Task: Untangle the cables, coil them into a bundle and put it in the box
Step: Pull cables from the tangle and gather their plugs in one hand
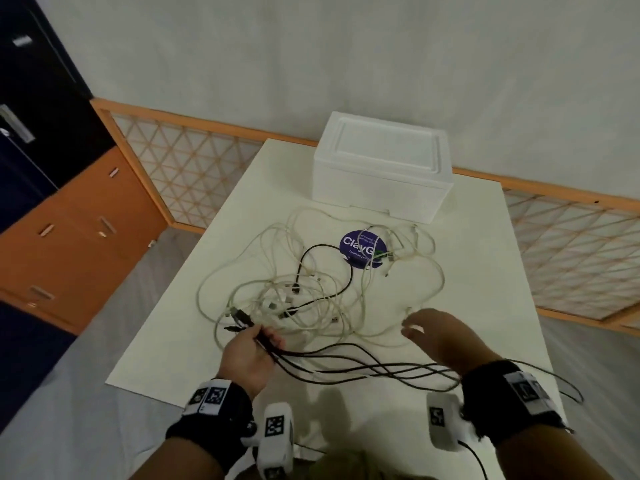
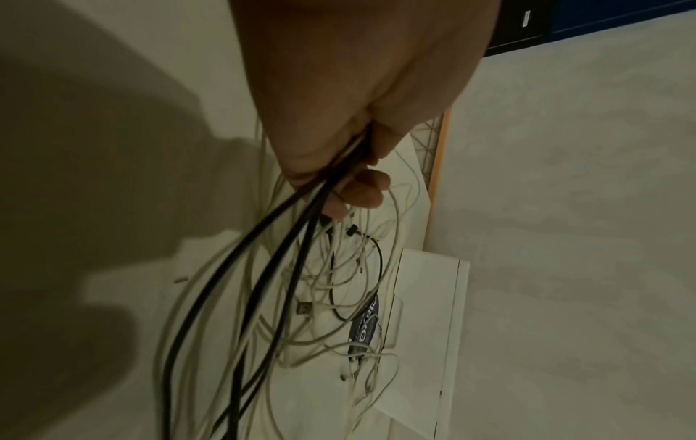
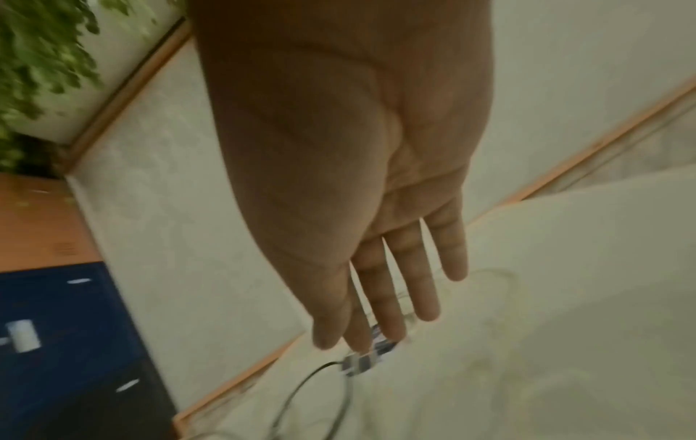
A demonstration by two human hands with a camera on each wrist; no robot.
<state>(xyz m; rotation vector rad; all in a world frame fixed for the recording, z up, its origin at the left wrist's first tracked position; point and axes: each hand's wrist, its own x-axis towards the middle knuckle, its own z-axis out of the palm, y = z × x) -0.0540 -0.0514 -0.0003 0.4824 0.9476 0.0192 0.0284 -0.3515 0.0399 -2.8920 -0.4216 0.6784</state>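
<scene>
Several thin black cables (image 1: pixel 346 365) are pinched in the curled grip of the left hand (image 1: pixel 247 355), their plugs sticking out beyond the fingers. The right hand (image 1: pixel 440 336) is held flat with straight fingers, holding nothing, above pale cables (image 1: pixel 277 289) tangled just beyond both grips on the matte white worktop (image 1: pixel 485 271). Farther ahead a lidded white foam box (image 1: pixel 381 168) is seen. Only the left wrist view shows black strands (image 2: pixel 263 268) running under the thumb.
</scene>
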